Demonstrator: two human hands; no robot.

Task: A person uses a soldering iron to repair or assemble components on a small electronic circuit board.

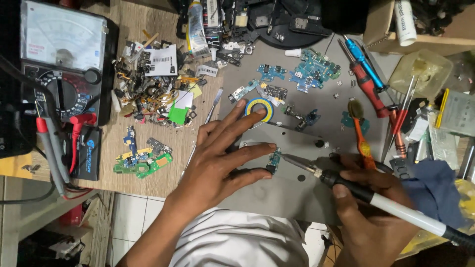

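A small blue circuit board [273, 160] lies on a grey metal plate [292, 193]. My left hand [220, 160] rests flat on the plate, its fingertips pressing the board's left edge. My right hand [368, 202] grips a soldering iron [356, 190] with a black and white handle. The iron's tip touches the board from the right. A roll of solder wire [260, 109] with a blue and yellow rim sits just beyond my left fingers.
An analog multimeter [62, 59] with red and black probes stands at the far left. Piles of small boards and parts [148, 94] cover the wooden bench. Screwdrivers [368, 81], a toothbrush [360, 131] and a blue cloth [430, 188] lie to the right.
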